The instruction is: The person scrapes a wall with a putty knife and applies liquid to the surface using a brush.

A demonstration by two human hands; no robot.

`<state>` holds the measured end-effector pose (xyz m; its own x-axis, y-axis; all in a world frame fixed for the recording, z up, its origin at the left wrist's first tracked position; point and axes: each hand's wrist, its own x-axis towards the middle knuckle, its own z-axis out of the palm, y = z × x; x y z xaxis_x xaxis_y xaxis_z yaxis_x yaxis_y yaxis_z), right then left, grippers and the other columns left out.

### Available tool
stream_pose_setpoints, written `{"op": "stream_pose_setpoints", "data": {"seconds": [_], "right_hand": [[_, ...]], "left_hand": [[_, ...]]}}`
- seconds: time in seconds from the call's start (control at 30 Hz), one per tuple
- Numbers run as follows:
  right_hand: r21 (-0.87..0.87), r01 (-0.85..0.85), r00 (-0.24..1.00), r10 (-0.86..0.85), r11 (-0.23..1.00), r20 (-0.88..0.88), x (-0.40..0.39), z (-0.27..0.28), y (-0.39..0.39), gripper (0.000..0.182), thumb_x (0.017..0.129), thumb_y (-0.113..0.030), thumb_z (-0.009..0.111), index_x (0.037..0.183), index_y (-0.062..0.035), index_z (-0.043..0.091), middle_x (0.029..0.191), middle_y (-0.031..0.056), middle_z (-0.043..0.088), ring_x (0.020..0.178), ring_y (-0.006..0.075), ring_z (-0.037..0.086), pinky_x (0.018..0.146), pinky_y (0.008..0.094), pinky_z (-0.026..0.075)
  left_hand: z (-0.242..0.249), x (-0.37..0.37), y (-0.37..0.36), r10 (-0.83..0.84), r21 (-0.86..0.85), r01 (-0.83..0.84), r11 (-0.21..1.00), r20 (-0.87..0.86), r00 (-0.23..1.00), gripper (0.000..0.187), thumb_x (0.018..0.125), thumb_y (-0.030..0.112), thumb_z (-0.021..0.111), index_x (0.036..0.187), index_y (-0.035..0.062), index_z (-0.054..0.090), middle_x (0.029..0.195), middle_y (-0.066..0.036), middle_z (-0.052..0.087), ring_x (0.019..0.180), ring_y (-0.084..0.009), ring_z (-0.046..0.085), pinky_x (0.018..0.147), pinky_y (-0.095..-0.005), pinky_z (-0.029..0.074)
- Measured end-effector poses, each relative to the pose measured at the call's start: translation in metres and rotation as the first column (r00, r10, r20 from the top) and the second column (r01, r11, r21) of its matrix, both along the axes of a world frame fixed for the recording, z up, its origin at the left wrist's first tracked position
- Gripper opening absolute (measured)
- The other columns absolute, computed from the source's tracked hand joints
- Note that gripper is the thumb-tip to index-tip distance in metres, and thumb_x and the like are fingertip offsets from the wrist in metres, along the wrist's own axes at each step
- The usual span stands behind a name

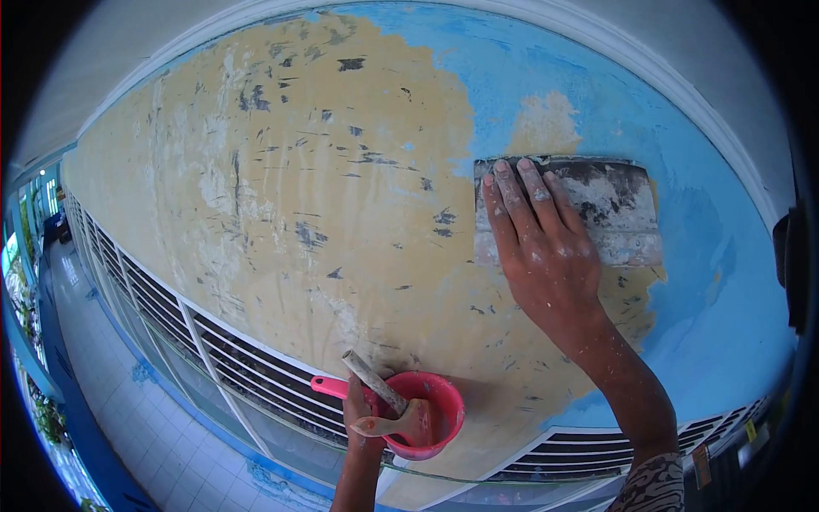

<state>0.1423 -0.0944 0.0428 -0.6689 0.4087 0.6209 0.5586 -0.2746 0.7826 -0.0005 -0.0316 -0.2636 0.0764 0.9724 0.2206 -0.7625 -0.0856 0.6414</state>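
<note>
My right hand [546, 239] lies flat against the wall, fingers stretched out, on a dark rectangular sheet [610, 200] that looks like sandpaper. Whitish residue covers much of the sheet, and white specks dot the hand and forearm. Lower down, my left hand [358, 414] is closed around a pink plastic dipper [456, 410] by its handle side; some of its fingers are hidden. A paintbrush [405, 424] with a wooden handle rests in the dipper. Beside it leans a tool with a greyish, stained round handle [375, 382], its lower end hidden inside.
The wall [324, 188] shows bare tan patches with dark scuffs, bordered by blue paint [708, 324] at the top and right. Louvred vents [256, 367] run below it. White moulding [682, 77] edges the top. A tiled walkway [136, 375] lies far below on the left.
</note>
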Motion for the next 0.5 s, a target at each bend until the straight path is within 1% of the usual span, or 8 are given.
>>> {"op": "stream_pose_setpoints", "data": {"seconds": [0.03, 0.1, 0.13, 0.17, 0.2, 0.37, 0.43, 0.5], "right_hand": [[-0.003, 0.032, 0.999, -0.032, 0.999, -0.003, -0.002, -0.004, -0.001, 0.043, 0.084, -0.012, 0.060, 0.124, 0.0027, 0.064, 0.127, 0.0179, 0.064, 0.122, 0.0327, 0.058, 0.108, 0.0444, 0.044], [0.002, -0.004, 1.000, 0.004, 1.000, -0.012, 0.003, -0.006, 0.004, 0.042, 0.084, -0.012, 0.060, 0.123, 0.0021, 0.064, 0.127, 0.0172, 0.064, 0.122, 0.0324, 0.058, 0.108, 0.0444, 0.044], [0.014, -0.042, 0.999, 0.043, 0.999, -0.019, 0.006, -0.005, 0.006, 0.041, 0.084, -0.012, 0.060, 0.123, 0.0016, 0.065, 0.127, 0.0164, 0.064, 0.122, 0.0322, 0.058, 0.108, 0.0444, 0.044], [0.013, -0.044, 0.999, 0.044, 0.999, -0.016, 0.004, -0.001, 0.009, 0.041, 0.084, -0.012, 0.060, 0.123, 0.0016, 0.065, 0.127, 0.0164, 0.064, 0.122, 0.0322, 0.058, 0.108, 0.0444, 0.044], [0.016, -0.058, 0.998, 0.059, 0.998, -0.027, 0.000, 0.004, 0.012, 0.041, 0.084, -0.012, 0.060, 0.122, 0.0013, 0.065, 0.127, 0.0162, 0.064, 0.122, 0.0318, 0.058, 0.108, 0.0445, 0.044], [0.017, -0.054, 0.998, 0.055, 0.998, -0.029, 0.006, -0.002, 0.005, 0.039, 0.084, -0.012, 0.060, 0.120, 0.0008, 0.066, 0.125, 0.0157, 0.065, 0.120, 0.0309, 0.059, 0.108, 0.0438, 0.044], [0.025, -0.084, 0.996, 0.084, 0.996, -0.019, 0.014, -0.002, 0.006, 0.038, 0.084, -0.012, 0.061, 0.119, 0.0005, 0.067, 0.123, 0.0152, 0.066, 0.119, 0.0303, 0.060, 0.107, 0.0427, 0.045], [0.046, -0.085, 0.996, 0.085, 0.995, -0.003, 0.005, 0.012, 0.012, 0.037, 0.084, -0.012, 0.061, 0.118, 0.0002, 0.068, 0.123, 0.0151, 0.067, 0.119, 0.0301, 0.060, 0.107, 0.0424, 0.045]], "left_hand": [[-0.005, -0.005, -0.002, -0.002, -0.003, 0.002, 1.000, -0.012, 1.000, 0.054, 0.104, 0.047, 0.038, 0.126, 0.0002, 0.053, 0.107, -0.017, 0.067, 0.093, -0.0268, 0.069, 0.082, -0.0382, 0.059], [-0.013, -0.008, -0.006, 0.177, 0.110, -0.147, 0.983, -0.359, 0.917, 0.051, 0.105, 0.046, 0.036, 0.127, 0.0019, 0.050, 0.107, -0.016, 0.065, 0.094, -0.0266, 0.068, 0.083, -0.0387, 0.059], [-0.019, -0.008, -0.006, 0.176, 0.105, -0.147, 0.983, -0.357, 0.917, 0.051, 0.105, 0.046, 0.036, 0.127, 0.0019, 0.050, 0.107, -0.016, 0.065, 0.094, -0.0266, 0.068, 0.083, -0.0387, 0.059], [-0.024, -0.009, -0.004, 0.067, -0.035, -0.072, 0.997, -0.123, 0.990, 0.050, 0.105, 0.045, 0.037, 0.126, 0.0019, 0.050, 0.107, -0.016, 0.065, 0.094, -0.0269, 0.068, 0.083, -0.0391, 0.058], [-0.027, -0.010, -0.002, -0.017, -0.150, 0.036, 0.988, 0.131, 0.991, 0.049, 0.105, 0.045, 0.037, 0.126, 0.0019, 0.051, 0.108, -0.015, 0.064, 0.094, -0.0273, 0.068, 0.083, -0.0395, 0.058], [-0.022, -0.013, -0.009, 0.006, -0.213, 0.024, 0.977, 0.140, 0.990, 0.055, 0.105, 0.048, 0.035, 0.125, -0.0016, 0.050, 0.109, -0.017, 0.065, 0.096, -0.0289, 0.067, 0.085, -0.0417, 0.058], [-0.022, -0.012, -0.012, 0.029, -0.106, -0.026, 0.994, 0.023, 0.999, 0.059, 0.106, 0.049, 0.031, 0.124, -0.0036, 0.050, 0.110, -0.018, 0.065, 0.097, -0.0294, 0.067, 0.087, -0.0425, 0.057], [-0.025, -0.012, -0.010, -0.001, -0.094, 0.008, 0.996, 0.082, 0.997, 0.059, 0.106, 0.049, 0.031, 0.124, -0.0037, 0.049, 0.111, -0.019, 0.064, 0.099, -0.0297, 0.067, 0.087, -0.0426, 0.057]]}}
